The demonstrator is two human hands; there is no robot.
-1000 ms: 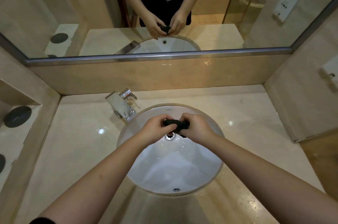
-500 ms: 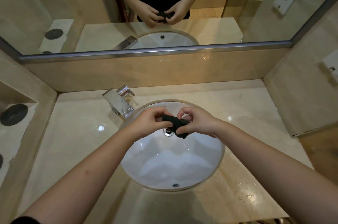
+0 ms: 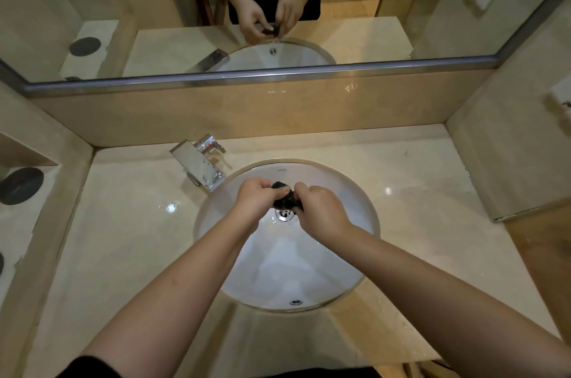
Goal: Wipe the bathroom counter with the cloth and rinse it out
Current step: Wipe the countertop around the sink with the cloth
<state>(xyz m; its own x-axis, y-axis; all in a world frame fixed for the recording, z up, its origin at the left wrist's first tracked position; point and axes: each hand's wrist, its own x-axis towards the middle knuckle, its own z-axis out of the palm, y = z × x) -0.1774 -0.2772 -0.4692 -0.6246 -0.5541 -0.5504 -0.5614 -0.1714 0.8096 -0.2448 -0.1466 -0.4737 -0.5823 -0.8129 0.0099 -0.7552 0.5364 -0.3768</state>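
Cloth (image 3: pixel 283 196): dark wad, bunched tight, held in the air right over the drain (image 3: pixel 285 214), toward 12 o'clock in the sink (image 3: pixel 309 269). It doesn't touch the porcelain.

My left hand (image 3: pixel 256 201) grips its 9 o'clock end, fingers curled round it. My right hand (image 3: pixel 321 210) clamps the 3 o'clock end the same way. Knuckles nearly meet, and only a small lump of fabric shows between them.

Change: half a second ago my fingers were looser, the hands stood a bit apart and the cloth hung slack between them. Now both fists have closed in and the cloth is compressed again. I read that as another squeeze in a wringing cycle, so the task looks to be in the rinse-out stage, with wiping likely done.

Hedge: the view is too coarse to say whether water is coming off the cloth. I see no stream from the faucet (image 3: pixel 200 167) at 10 o'clock of the basin.

Around it: the basin wall looks wet and glossy, with the overflow hole (image 3: pixel 296 302) at 6 o'clock. The counter (image 3: pixel 123 238) shines, with droplets (image 3: pixel 401 322) at about 4 o'clock of the basin. If those are leftover splashes, one more pass may be needed once the cloth is wrung. The mirror (image 3: pixel 154 6) at 12 o'clock shows the same two-handed grip.
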